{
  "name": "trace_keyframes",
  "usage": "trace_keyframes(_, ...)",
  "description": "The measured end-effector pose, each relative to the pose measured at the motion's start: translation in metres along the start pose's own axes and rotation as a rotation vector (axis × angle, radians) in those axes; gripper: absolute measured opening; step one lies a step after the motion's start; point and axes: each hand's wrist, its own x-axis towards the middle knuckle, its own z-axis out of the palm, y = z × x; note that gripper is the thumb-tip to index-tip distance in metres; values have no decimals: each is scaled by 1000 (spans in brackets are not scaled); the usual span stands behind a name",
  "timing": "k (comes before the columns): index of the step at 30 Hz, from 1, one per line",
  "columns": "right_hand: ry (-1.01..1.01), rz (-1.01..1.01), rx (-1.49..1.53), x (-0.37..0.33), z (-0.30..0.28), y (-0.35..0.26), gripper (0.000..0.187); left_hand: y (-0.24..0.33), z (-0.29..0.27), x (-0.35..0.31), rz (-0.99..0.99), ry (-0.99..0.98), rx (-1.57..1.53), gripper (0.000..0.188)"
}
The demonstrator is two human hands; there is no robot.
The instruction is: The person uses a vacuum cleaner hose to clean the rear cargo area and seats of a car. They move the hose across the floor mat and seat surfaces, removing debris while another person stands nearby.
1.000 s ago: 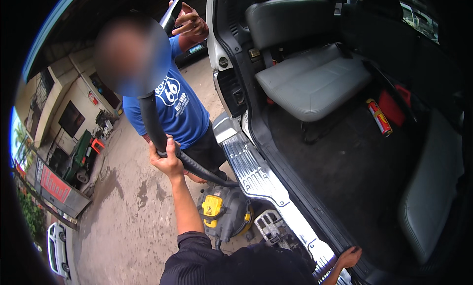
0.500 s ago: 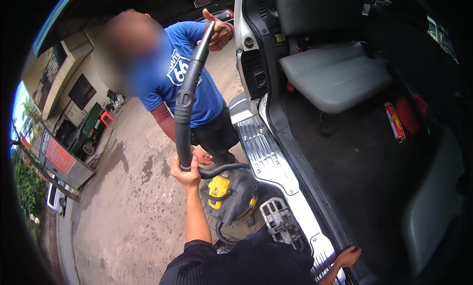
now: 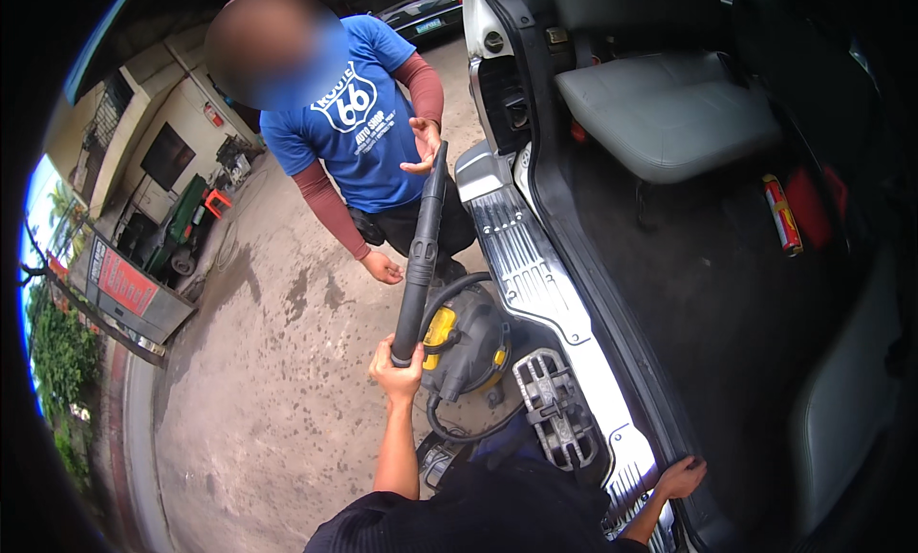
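Left hand (image 3: 395,369) at lower centre of the frame, fist closed around the lower end of a black vacuum tube (image 3: 421,257). Tube runs up and slightly right from the fist, tip ending near centre top, just beside a co-worker's raised hand (image 3: 424,144); cannot tell if that hand touches the tip. Co-worker in blue shirt (image 3: 349,132) with dark red sleeves stands upper left of centre; other hand (image 3: 385,267) hangs low, fingers loosely curled, just left of the tube, apart from it.

Right hand (image 3: 681,477) at lower right of centre, fingers spread and resting flat on the van sill (image 3: 612,381), gripping nothing.

Vacuum (image 3: 466,343), grey drum with yellow parts, sits on the concrete ground (image 3: 268,390) just right of the left fist, below the tube. Black hose (image 3: 454,290) loops over its top and around its base. Metal step (image 3: 521,257) along the open van side runs from centre to lower right; a cast bracket (image 3: 555,410) lies on it near the vacuum.

Inside the van, right half of frame: dark floor (image 3: 727,295), grey seat (image 3: 669,113) upper right, red-yellow canister (image 3: 782,214) on the floor right of the seat. Red sign (image 3: 124,285) and green machine (image 3: 182,223) at far left.
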Motion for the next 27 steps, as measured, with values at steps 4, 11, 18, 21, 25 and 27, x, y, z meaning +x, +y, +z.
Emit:
trace_keyframes(4, -31, 9, 18, 0, -6, -4, 22, 18, 25, -10, 63, -120, 13, 35)
trace_keyframes(11, -44, 23, 60, 0, -14, -12, 21, 55, 62, -26, 8, -538, 6, 36)
trace_keyframes(18, -20, -12, 76, -1, -17, -12, 21, 72, 84, -30, -63, -719, -121, 38)
trace_keyframes(21, -8, -24, 84, 0, -17, -14, 19, 74, 93, -26, -104, -723, -97, 41)
trace_keyframes(25, -18, 19, 97, -2, -17, -15, 18, 69, 96, -16, -200, -700, -71, 37)
trace_keyframes(27, -63, 76, 94, -3, -16, -16, 18, 67, 92, -18, -125, -867, 11, 38)
